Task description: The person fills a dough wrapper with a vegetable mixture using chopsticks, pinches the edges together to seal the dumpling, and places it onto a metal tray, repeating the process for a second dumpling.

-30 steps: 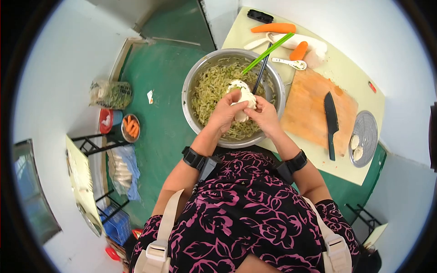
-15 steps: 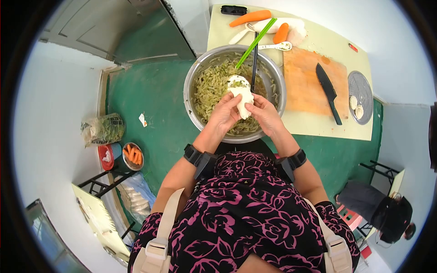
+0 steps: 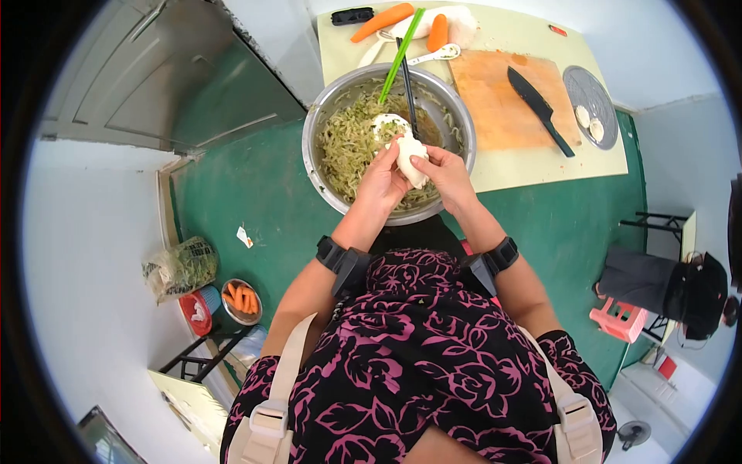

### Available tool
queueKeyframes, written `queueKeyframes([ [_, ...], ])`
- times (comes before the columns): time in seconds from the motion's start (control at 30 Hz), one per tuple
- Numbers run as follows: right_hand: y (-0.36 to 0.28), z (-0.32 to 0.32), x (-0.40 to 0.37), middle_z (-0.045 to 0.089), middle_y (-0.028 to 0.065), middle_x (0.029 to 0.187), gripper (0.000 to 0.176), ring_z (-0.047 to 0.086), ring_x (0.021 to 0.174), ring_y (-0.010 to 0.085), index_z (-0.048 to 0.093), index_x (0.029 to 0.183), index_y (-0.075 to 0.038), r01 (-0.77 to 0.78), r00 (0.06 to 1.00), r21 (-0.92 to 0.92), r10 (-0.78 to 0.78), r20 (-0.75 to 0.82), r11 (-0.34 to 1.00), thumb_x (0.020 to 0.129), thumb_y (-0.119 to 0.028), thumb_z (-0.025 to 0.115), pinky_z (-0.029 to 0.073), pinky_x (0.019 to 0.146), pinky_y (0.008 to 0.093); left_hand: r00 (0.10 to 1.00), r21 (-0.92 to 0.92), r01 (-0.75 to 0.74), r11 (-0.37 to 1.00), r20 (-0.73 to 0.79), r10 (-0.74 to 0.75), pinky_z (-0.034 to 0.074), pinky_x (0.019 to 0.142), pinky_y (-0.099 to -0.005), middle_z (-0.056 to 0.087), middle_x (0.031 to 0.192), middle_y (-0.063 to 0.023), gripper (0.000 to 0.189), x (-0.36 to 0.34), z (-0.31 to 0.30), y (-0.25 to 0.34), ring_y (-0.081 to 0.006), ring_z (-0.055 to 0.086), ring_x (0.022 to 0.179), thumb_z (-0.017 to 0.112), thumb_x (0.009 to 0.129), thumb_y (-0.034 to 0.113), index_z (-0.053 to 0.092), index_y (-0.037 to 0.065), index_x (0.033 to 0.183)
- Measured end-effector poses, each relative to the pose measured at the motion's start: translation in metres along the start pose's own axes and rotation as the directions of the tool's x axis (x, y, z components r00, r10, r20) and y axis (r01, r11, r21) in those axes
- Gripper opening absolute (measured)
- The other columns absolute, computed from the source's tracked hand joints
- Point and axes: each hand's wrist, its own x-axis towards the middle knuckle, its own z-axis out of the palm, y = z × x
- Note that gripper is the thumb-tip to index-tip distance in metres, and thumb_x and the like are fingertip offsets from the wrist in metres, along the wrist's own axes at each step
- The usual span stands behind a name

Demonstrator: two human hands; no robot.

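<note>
A white dough dumpling point(image 3: 412, 164) is pinched between my two hands above a large metal bowl point(image 3: 312, 158). My left hand point(image 3: 379, 182) has thumb and fingers closed on its left side. From the right, my right hand point(image 3: 448, 179) grips it with the thumb pressed on the dough. Shredded greenish filling point(image 3: 340, 143) fills much of the bowl. Just behind the dumpling, a white rounded piece point(image 3: 389, 126) with bits of filling on it rests in the bowl, partly hidden. Green chopsticks point(image 3: 401, 56) and black chopsticks point(image 3: 407, 89) lean in the bowl.
Right of the bowl, a black knife point(image 3: 533, 100) lies on a wooden board point(image 3: 487, 116). Beyond it, a grey round tray point(image 3: 585, 83) holds two dumplings point(image 3: 596, 129). Carrots point(image 3: 382, 22) and a white spoon point(image 3: 442, 53) lie at the back. A person point(image 3: 657, 290) sits far right.
The view has shifted, so the table and bowl appear higher and further left. Both hands keep hold of the dumpling, whose edge now looks more folded together.
</note>
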Motion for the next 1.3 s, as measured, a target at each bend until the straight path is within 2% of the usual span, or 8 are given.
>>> queueKeyframes([
  [0.3, -0.002, -0.013, -0.001, 0.058, 0.0085, 0.092, 0.036, 0.055, 0.078, 0.0121, 0.051, 0.103, 0.005, -0.033, 0.999, 0.07, 0.033, 0.0, 0.997, 0.072, -0.008, 0.064, 0.044, 0.07, 0.0231, 0.996, -0.115, 0.088, 0.989, -0.02, -0.091, 0.045, 0.079, -0.0375, 0.05, 0.103, -0.0072, 0.03, 0.011, 0.002, -0.009, -0.0207, 0.052, 0.092, 0.048, 0.085, 0.026, 0.046, 0.006, 0.107],
  [0.57, 0.001, -0.029, 0.018, 0.058, 0.0078, 0.093, 0.042, 0.053, 0.084, 0.0134, 0.053, 0.098, 0.002, 0.171, 0.981, -0.253, -0.188, -0.045, 0.952, 0.067, -0.021, 0.069, 0.044, 0.075, 0.0282, 0.991, -0.107, 0.1, 0.989, 0.102, -0.089, 0.041, 0.086, -0.0367, 0.054, 0.103, -0.0081, 0.038, 0.05, -0.009, -0.024, -0.0217, 0.051, 0.096, 0.037, 0.087, 0.038, 0.047, 0.006, 0.107],
  [0.67, -0.009, -0.05, 0.026, 0.058, 0.0093, 0.093, 0.04, 0.054, 0.084, 0.0141, 0.053, 0.099, 0.003, 0.133, 0.979, -0.365, -0.179, -0.095, 0.922, 0.068, -0.017, 0.067, 0.043, 0.076, 0.0274, 0.99, -0.018, 0.049, 0.999, -0.131, -0.05, 0.041, 0.085, -0.0397, 0.051, 0.107, -0.0068, 0.041, 0.063, 0.01, -0.038, -0.0215, 0.049, 0.099, 0.039, 0.086, 0.04, 0.046, 0.008, 0.11],
  [0.9, -0.029, -0.131, 0.056, 0.057, 0.005, 0.095, 0.034, 0.055, 0.085, 0.0132, 0.051, 0.104, 0.0, -0.21, 0.976, 0.221, 0.19, 0.108, 0.952, 0.074, -0.012, 0.062, 0.043, 0.074, 0.0258, 0.986, 0.224, 0.143, 0.964, -0.121, -0.119, 0.034, 0.09, -0.0429, 0.043, 0.118, -0.0077, 0.046, 0.06, 0.106, -0.059, -0.0234, 0.043, 0.107, 0.039, 0.085, 0.045, 0.04, 0.011, 0.116],
  [1.0, -0.062, -0.195, 0.059, 0.056, 0.0058, 0.1, 0.031, 0.054, 0.09, 0.0154, 0.05, 0.105, -0.001, -0.162, 0.98, 0.612, 0.056, 0.189, 0.774, 0.076, -0.009, 0.059, 0.043, 0.079, 0.027, 0.984, 0.351, 0.095, 0.931, -0.176, -0.034, 0.036, 0.089, -0.0427, 0.042, 0.12, -0.0091, 0.049, 0.072, 0.116, -0.062, -0.0225, 0.04, 0.111, 0.042, 0.083, 0.046, 0.04, 0.01, 0.116],
  [1.13, -0.119, -0.345, 0.063, 0.054, 0.004, 0.1, 0.028, 0.053, 0.091, 0.014, 0.05, 0.103, -0.003, 0.14, 0.985, 0.577, -0.055, -0.162, 0.805, 0.078, -0.012, 0.058, 0.045, 0.078, 0.0289, 0.992, 0.209, 0.045, 0.977, -0.124, -0.019, 0.037, 0.088, -0.0402, 0.049, 0.115, -0.0092, 0.039, 0.087, 0.11, -0.041, -0.0218, 0.046, 0.106, 0.044, 0.085, 0.035, 0.044, 0.007, 0.113],
  [1.23, -0.125, -0.495, 0.078, 0.055, 0.0022, 0.085, 0.01, 0.054, 0.075, 0.0121, 0.05, 0.084, -0.007, 0.275, 0.808, 0.239, -0.089, -0.582, 0.931, 0.079, -0.011, 0.057, 0.046, 0.063, 0.0267, 0.978, 0.176, -0.01, 0.984, -0.202, 0.047, 0.04, 0.086, -0.0373, 0.053, 0.108, -0.0075, 0.032, 0.09, 0.101, -0.031, -0.02, 0.05, 0.1, 0.045, 0.086, 0.028, 0.049, 0.007, 0.109],
  [1.3, -0.126, -0.572, 0.085, 0.057, 0.0064, 0.092, 0.028, 0.056, 0.077, 0.0168, 0.051, 0.1, 0.0, 0.369, 0.72, 0.212, -0.134, -0.68, 0.905, 0.076, -0.01, 0.06, 0.046, 0.068, 0.0286, 0.964, 0.15, -0.022, 0.988, -0.26, 0.061, 0.042, 0.084, -0.036, 0.056, 0.104, -0.0064, 0.028, 0.091, 0.103, -0.031, -0.0184, 0.052, 0.097, 0.046, 0.086, 0.026, 0.051, 0.007, 0.106],
])
